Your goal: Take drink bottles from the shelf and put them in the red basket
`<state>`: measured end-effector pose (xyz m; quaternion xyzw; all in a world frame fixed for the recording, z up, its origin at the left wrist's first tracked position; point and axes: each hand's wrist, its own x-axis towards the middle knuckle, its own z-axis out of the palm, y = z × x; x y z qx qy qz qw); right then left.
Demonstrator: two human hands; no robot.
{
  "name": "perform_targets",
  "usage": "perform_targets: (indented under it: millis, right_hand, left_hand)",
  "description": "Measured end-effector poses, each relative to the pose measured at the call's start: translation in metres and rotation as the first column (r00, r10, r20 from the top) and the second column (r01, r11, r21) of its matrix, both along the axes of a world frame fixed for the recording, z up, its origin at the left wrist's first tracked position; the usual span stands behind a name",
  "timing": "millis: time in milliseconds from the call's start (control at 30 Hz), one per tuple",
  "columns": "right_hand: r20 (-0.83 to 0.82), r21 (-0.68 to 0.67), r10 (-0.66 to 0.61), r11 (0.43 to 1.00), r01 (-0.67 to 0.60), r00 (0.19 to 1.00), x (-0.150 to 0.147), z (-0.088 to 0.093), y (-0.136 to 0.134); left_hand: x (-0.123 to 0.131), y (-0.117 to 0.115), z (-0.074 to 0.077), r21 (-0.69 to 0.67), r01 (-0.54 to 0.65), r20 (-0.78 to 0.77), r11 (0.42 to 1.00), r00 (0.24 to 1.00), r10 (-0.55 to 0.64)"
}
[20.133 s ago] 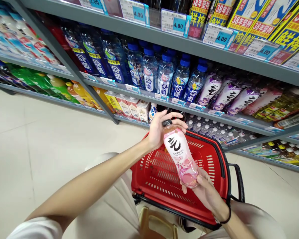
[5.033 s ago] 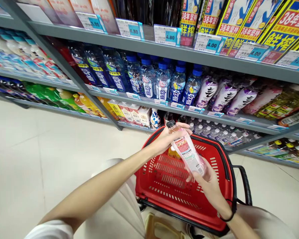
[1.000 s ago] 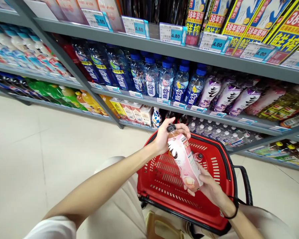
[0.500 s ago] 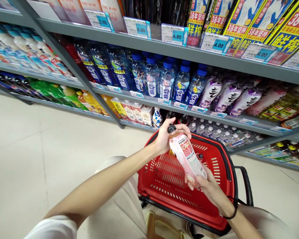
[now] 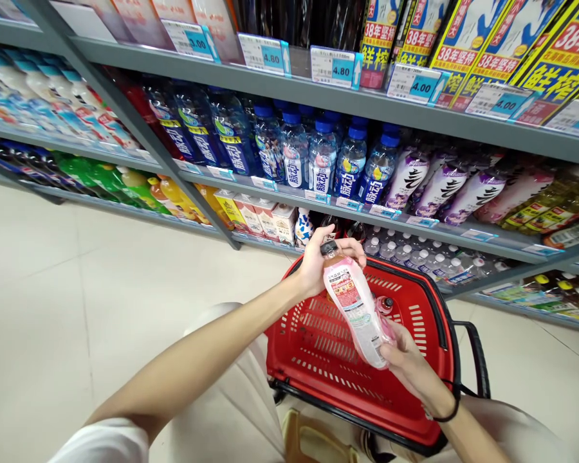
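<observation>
Pink film covers nearly all of the bottle (image 5: 358,315) that the person holds tilted above the red basket (image 5: 437,341), cap end towards the shelves and base towards the right knee, printed back panel facing up. From where I stand, the left hand (image 5: 314,262) has its thumb and fingers (image 5: 353,248) curled loosely about the neck, just under the dark cap (image 5: 329,247), with the bottle leaning in the crook. The right hand (image 5: 409,361) takes the other end, thumb closed against the film near the base; its other fingers are mostly hidden, so I can't tell how tightly they press.

I'd guess it has a fair weight, since brownish drink shows in the neck, and that the wall would give a little under a squeeze. The glossy wrap could turn slippery if damp, though such a bottle shouldn't break easily. To my eye the narrowed waist would make the surest single-handed hold, while the neck suits guiding and the base suits bearing the load. Another bottle (image 5: 385,305), dark-capped, sits in the basket just beyond the right hand, partly hidden behind the held one.
</observation>
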<state>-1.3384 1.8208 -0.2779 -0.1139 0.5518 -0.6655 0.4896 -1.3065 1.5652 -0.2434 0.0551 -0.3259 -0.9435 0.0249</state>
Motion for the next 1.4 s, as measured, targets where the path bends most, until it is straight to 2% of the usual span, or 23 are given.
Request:
perform_targets:
  millis: [133,333,533,600,800,933,1133,1300,1400]
  right_hand:
    - [-0.033,-0.017,0.052,0.998,-0.053,0.998,0.001,0.0,-0.004]
    - [0.013,0.041,-0.033,0.999,0.032,0.999,0.005,-0.011,0.002]
    - [0.073,-0.05,0.119,0.992,-0.116,0.99,0.012,-0.008,0.0]
    - [0.077,-0.049,0.103,0.994,-0.099,0.992,0.01,-0.007,0.001]
    - [0.259,0.007,-0.039,0.999,0.039,0.965,0.001,-0.006,0.007]
    - [0.172,0.038,-0.068,0.997,0.062,0.983,0.002,-0.006,0.008]
    - [0.051,-0.022,0.01,1.0,-0.008,0.999,0.003,-0.003,0.002]
    - [-0.008,-0.017,-0.02,1.0,0.02,1.0,0.003,-0.003,-0.002]
    - [-0.027,-0.042,0.024,0.999,-0.025,0.999,0.004,-0.005,-0.001]
  left_hand:
    - [0.0,0.002,0.0,-0.008,0.02,-0.017,1.0,1.0,-0.02]
    - [0.001,0.002,0.0,-0.024,0.031,-0.017,0.999,0.999,-0.032]
    - [0.0,0.002,-0.001,-0.034,0.031,-0.028,0.999,0.999,-0.032]
    - [0.001,0.002,-0.001,-0.031,0.03,-0.032,0.999,0.999,-0.031]
    - [0.001,0.0,0.0,-0.042,0.007,-0.041,0.999,0.999,-0.008]
    - [0.001,-0.003,0.001,-0.03,-0.001,-0.044,1.0,0.999,-0.001]
    - [0.002,-0.003,0.001,-0.018,-0.001,-0.046,1.0,0.999,0.0]
    - [0.002,-0.002,0.002,-0.023,0.007,-0.057,1.0,0.998,-0.008]
    - [0.002,-0.001,0.001,-0.007,-0.003,-0.04,1.0,0.999,0.003]
